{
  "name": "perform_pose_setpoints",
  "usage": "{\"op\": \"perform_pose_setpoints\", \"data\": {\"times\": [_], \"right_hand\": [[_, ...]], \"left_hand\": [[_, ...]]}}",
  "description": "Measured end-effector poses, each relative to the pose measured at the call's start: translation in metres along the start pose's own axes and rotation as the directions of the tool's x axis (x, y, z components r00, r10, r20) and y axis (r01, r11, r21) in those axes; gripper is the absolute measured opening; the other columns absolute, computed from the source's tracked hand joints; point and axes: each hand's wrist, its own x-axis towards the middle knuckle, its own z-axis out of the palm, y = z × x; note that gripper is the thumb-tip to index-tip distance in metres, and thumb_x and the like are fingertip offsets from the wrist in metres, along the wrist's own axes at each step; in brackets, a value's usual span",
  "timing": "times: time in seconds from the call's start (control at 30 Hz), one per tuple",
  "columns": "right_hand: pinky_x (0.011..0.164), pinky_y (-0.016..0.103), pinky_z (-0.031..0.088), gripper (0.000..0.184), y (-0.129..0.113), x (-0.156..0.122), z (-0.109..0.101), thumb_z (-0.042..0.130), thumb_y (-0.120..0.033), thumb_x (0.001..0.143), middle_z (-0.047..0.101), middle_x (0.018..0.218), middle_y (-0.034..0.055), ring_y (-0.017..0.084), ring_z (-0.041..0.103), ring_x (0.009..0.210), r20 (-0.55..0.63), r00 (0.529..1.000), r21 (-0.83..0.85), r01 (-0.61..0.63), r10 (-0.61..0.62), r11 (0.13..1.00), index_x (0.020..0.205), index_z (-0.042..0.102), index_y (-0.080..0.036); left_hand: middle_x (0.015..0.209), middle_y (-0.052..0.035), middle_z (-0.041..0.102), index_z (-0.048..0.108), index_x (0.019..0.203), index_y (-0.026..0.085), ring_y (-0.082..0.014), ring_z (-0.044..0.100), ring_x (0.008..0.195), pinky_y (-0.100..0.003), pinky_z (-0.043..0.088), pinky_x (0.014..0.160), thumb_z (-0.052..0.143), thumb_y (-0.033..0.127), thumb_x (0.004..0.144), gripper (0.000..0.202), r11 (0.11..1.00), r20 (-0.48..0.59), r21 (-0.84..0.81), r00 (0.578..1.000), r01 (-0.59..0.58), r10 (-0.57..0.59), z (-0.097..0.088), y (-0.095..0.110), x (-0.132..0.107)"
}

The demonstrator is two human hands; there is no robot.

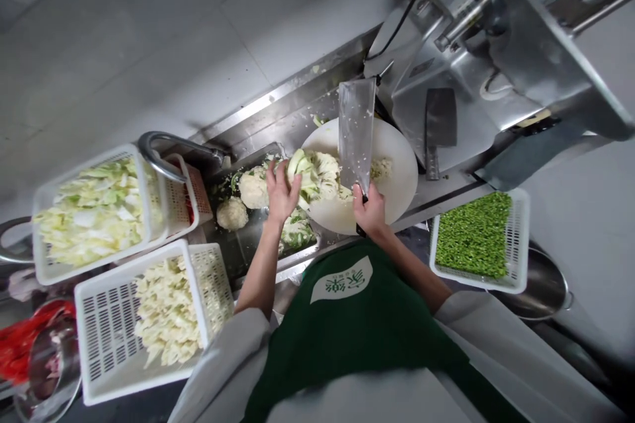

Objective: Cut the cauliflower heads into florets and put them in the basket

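My right hand (370,209) is closed round the handle of a broad cleaver (356,135), whose blade stands above a round white cutting board (397,172). A cauliflower with green leaves (315,175) lies on the board's left side. My left hand (280,193) rests on the cauliflower's left edge, fingers curved against it. Small white crumbs stick to the blade and lie on the board.
Whole cauliflower heads (243,201) lie in a steel sink with a tap (163,145). White baskets hold cut cabbage (94,211), cauliflower pieces (169,307) and chopped green vegetable (475,232). A second cleaver (439,129) lies by a steel slicing machine (496,33). Red produce (24,340) sits bottom left.
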Motion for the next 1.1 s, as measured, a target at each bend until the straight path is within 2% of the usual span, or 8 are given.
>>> {"op": "perform_pose_setpoints", "data": {"times": [0.07,0.17,0.37,0.47,0.57,0.67,0.77,1.1], "right_hand": [[0.062,0.032,0.047,0.035,0.005,-0.004,-0.001,0.039,-0.052,0.103,0.065,0.071,0.0073,0.023,0.064,0.064,-0.019,0.999,0.024,-0.031,0.032,0.999,0.089,0.054,-0.023],[0.062,0.031,0.046,0.032,0.011,-0.008,0.002,0.042,-0.050,0.101,0.066,0.072,0.0063,0.022,0.061,0.062,-0.040,0.995,0.077,-0.089,0.092,0.993,0.092,0.055,-0.022],[0.068,0.034,0.049,0.028,0.006,-0.007,0.023,0.042,-0.047,0.101,0.066,0.076,0.0071,0.023,0.062,0.067,0.001,0.988,0.193,-0.154,0.156,0.969,0.094,0.055,-0.023],[0.072,0.036,0.051,0.026,0.004,0.000,0.034,0.042,-0.045,0.101,0.067,0.082,0.0095,0.025,0.064,0.076,-0.005,0.988,0.228,-0.151,0.156,0.962,0.095,0.055,-0.023],[0.073,0.037,0.052,0.026,0.002,0.006,0.039,0.043,-0.044,0.101,0.068,0.084,0.0096,0.026,0.064,0.077,-0.018,0.986,0.247,-0.156,0.165,0.956,0.097,0.056,-0.022],[0.075,0.038,0.052,0.026,-0.002,0.012,0.043,0.042,-0.043,0.102,0.069,0.087,0.0104,0.026,0.066,0.080,-0.014,0.989,0.231,-0.143,0.150,0.962,0.102,0.057,-0.021],[0.076,0.036,0.051,0.027,-0.007,0.016,0.053,0.041,-0.041,0.103,0.070,0.088,0.0116,0.026,0.067,0.083,0.005,0.994,0.175,-0.109,0.109,0.979,0.102,0.057,-0.020],[0.067,0.029,0.044,0.034,-0.019,0.029,0.099,0.033,-0.042,0.108,0.070,0.080,0.0100,0.022,0.066,0.074,0.153,0.987,0.060,-0.064,0.054,0.996,0.104,0.057,-0.018]], "left_hand": [[0.145,-0.0190,0.050,0.047,0.149,0.021,-0.0366,0.047,0.139,-0.054,0.038,0.118,0.073,0.072,0.080,0.090,0.994,0.150,0.013,0.983,-0.109,0.106,-0.003,0.000,0.009],[0.141,-0.0198,0.055,0.041,0.157,0.022,-0.0413,0.054,0.131,-0.059,0.043,0.112,0.076,0.077,0.072,0.107,0.984,0.264,0.144,0.962,-0.105,0.064,-0.007,0.011,0.023],[0.116,-0.0158,0.068,0.040,0.159,0.023,-0.0382,0.067,0.113,-0.053,0.053,0.099,0.052,0.077,0.091,0.087,0.913,0.099,0.376,0.973,0.156,-0.207,-0.004,0.023,0.039],[0.099,-0.0133,0.071,0.049,0.150,0.019,-0.0365,0.071,0.101,-0.050,0.056,0.090,0.044,0.076,0.096,0.079,0.876,0.049,0.300,0.911,0.379,-0.411,-0.013,0.008,0.048],[0.108,-0.0190,0.069,0.059,0.134,0.015,-0.0407,0.068,0.109,-0.054,0.054,0.091,0.045,0.075,0.095,0.073,0.806,-0.012,0.297,0.846,0.512,-0.533,-0.023,-0.009,0.056],[0.133,-0.0245,0.059,0.057,0.134,0.014,-0.0407,0.053,0.134,-0.056,0.044,0.109,0.055,0.067,0.094,0.066,0.857,-0.132,0.328,0.918,0.397,-0.375,-0.020,-0.018,0.056],[0.135,-0.0203,0.057,0.053,0.134,0.015,-0.0301,0.050,0.136,-0.047,0.040,0.116,0.046,0.055,0.101,0.052,0.947,-0.160,0.225,0.968,0.228,-0.194,-0.002,-0.021,0.052],[0.104,-0.0119,0.061,0.047,0.099,0.021,-0.0275,0.060,0.108,-0.043,0.046,0.104,0.042,0.049,0.103,0.029,0.921,-0.259,0.204,0.926,0.332,-0.276,0.011,-0.020,0.055]]}}
